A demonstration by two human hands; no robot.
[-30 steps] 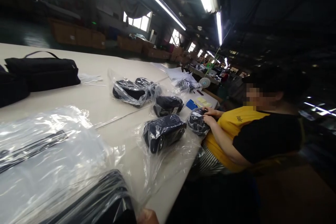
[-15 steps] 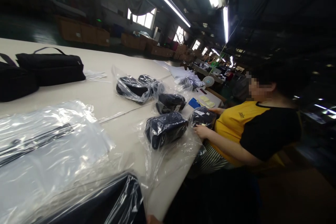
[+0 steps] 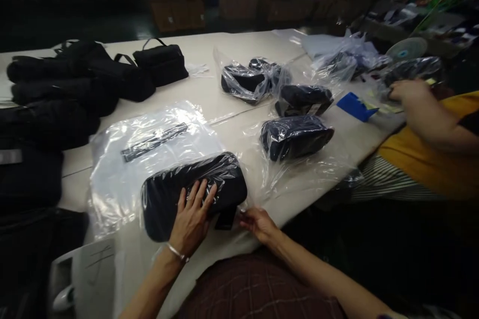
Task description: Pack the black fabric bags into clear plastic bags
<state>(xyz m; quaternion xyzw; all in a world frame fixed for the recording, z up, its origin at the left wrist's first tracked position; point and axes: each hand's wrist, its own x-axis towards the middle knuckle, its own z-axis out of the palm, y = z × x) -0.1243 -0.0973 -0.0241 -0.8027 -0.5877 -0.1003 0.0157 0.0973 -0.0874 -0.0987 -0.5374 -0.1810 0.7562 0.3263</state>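
Observation:
A dark bag [image 3: 160, 209] in clear plastic lies on the table in front of me. My left hand [image 3: 192, 217] rests flat on its top with the fingers spread. At the near right corner, my right hand [image 3: 258, 223] is closed in a pinch on the edge of the clear plastic bag [image 3: 242, 205]. Between my hands a black tag [image 3: 226, 219] sticks out below the dark bag. Behind it lies a stack of flat clear plastic bags [image 3: 149, 174] with a dark printed strip.
Several black bags [image 3: 160, 65] crowd the left side of the table [image 3: 232, 132]. More wrapped bags [image 3: 295, 137] lie to the right, near a blue object [image 3: 355, 107]. A co-worker's hand [image 3: 411, 90] touches a wrapped bag at far right. A grey case [image 3: 93, 271] stands at lower left.
My view has turned left and down, bringing both hands and the wrapped dark bag into sight. The co-worker now appears at the far right edge.

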